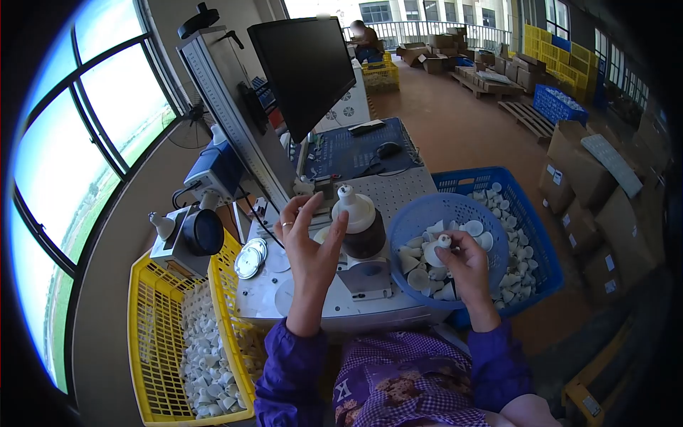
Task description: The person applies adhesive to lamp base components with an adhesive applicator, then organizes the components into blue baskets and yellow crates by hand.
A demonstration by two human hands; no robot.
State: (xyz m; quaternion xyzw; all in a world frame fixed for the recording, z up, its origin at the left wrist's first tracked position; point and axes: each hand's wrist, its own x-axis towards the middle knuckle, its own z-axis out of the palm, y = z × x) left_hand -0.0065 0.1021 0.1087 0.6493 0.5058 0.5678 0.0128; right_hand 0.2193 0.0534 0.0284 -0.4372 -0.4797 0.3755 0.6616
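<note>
My left hand (311, 249) is raised with thumb and fingers apart and nothing between them. Just beside it, a white bulb housing (346, 203) stands narrow end up on a round, dark-sided fixture (366, 238); my thumb overlaps its edge in this view. Another white bulb housing (435, 251) is pinched by its narrow end in the fingers of my right hand (469, 270). That hand hovers over a round blue plastic basket (405, 213), in which several similar white housings lie heaped.
A blue crate (551, 260) of white housings stands right of the bench, a yellow crate (146, 341) of them at left. Over the bench rise a metal column (231, 114) and a monitor (306, 75). Metal discs (251, 257) lie left. A person (366, 43) sits far behind.
</note>
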